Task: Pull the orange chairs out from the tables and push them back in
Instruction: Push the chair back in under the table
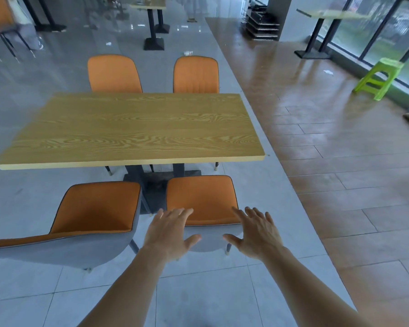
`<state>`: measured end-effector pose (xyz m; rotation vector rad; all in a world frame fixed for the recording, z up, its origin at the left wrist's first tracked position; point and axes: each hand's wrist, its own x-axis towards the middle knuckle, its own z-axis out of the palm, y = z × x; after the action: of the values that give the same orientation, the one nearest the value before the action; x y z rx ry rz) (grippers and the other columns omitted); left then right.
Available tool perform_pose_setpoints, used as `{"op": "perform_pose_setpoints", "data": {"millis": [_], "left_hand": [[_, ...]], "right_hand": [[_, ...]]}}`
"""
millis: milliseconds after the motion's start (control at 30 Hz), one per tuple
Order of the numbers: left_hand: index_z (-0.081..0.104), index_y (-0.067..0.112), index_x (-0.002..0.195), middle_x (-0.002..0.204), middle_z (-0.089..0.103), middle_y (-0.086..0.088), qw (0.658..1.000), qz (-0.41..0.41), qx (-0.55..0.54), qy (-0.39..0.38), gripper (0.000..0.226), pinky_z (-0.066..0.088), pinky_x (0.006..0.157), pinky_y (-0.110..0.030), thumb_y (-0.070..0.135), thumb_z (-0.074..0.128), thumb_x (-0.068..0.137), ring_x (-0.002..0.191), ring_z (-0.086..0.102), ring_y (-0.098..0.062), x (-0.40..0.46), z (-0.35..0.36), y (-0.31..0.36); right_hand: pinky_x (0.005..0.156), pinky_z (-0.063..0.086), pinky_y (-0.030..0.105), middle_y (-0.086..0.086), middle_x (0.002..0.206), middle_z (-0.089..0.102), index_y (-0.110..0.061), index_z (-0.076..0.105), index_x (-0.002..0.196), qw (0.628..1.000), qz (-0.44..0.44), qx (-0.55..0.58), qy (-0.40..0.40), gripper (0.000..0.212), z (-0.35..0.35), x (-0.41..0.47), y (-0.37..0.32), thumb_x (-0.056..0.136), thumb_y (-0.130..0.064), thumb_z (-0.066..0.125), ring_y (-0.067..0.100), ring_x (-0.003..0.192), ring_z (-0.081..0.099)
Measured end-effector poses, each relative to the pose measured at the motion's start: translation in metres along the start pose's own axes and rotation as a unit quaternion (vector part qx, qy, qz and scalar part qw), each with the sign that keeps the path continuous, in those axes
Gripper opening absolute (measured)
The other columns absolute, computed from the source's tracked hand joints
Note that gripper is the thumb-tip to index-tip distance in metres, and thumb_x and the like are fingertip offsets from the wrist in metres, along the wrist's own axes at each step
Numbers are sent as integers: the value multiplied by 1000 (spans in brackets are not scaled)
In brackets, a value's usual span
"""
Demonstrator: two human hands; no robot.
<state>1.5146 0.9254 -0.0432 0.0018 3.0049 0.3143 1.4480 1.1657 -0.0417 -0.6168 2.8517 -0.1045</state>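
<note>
1. The step in hand is judged to be taking hold of the near right orange chair (200,199), which stands pulled out on the near side of the wooden desk (137,128), its seat clear of the desk edge.

2. Both hands are held over the chair's backrest with fingers spread and straight; nothing is gripped. The left hand (169,232) is at the backrest's left corner, the right hand (255,232) at its right corner. Whether the palms touch the rim cannot be told.

3. The top rim is best gripped at both corners evenly, so that the push toward the desk runs straight and the chair does not swivel.

4. The chair should be guided between the near left orange chair (97,208), just beside it, and the desk's dark pedestal base (151,182), which lies ahead of the seat.

5. A low, steady push is advised: the slim metal legs with brass-coloured tips may catch on the joints of the grey floor tiles (198,291).

6. Materials: the seats and inner backs are smooth orange upholstery with dark piping; the curved outer shells are grey. The desk top is a flat rectangle with bold yellow wood grain.

7. Two more orange chairs (115,74) are tucked in at the far side of the desk.
</note>
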Motion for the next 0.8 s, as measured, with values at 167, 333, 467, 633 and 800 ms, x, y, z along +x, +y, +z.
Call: {"op": "perform_pose_setpoints", "data": {"millis": [167,333,467,633,800], "left_hand": [[19,32,152,158,28,4,1000,-6,21,5,87,16,119,-49,80,39,82,145,20,-19,-9,-35,31],[18,33,152,160,25,1,999,-17,30,-2,88,17,119,-48,81,40,81,146,19,-21,7,-59,81],[19,33,152,159,27,1,998,-39,42,-10,88,19,119,-46,81,39,81,144,24,-22,40,-58,137],[20,33,152,158,28,3,996,-75,34,-38,87,26,116,-44,79,42,82,143,25,-23,99,-45,233],[22,33,152,157,30,7,995,-96,16,-38,84,32,110,-43,78,43,83,141,28,-22,170,-51,321]], "right_hand": [[118,21,53,8,157,31,-35,16,153,1000,5,16,-4,87,-40,-25,3,82,-81,39,31,145,24],[115,25,51,6,155,33,-34,19,152,999,-7,40,0,89,-72,-29,44,80,-83,39,28,140,30],[117,23,49,7,157,31,-33,20,153,998,-9,55,-6,91,-90,-19,107,81,-81,47,29,142,29],[116,25,49,5,156,33,-31,24,152,997,-33,72,-25,90,-108,6,213,80,-79,49,28,140,32],[118,22,49,7,160,28,-31,24,153,994,-57,79,-42,90,-142,39,314,81,-78,50,29,144,27]]}}
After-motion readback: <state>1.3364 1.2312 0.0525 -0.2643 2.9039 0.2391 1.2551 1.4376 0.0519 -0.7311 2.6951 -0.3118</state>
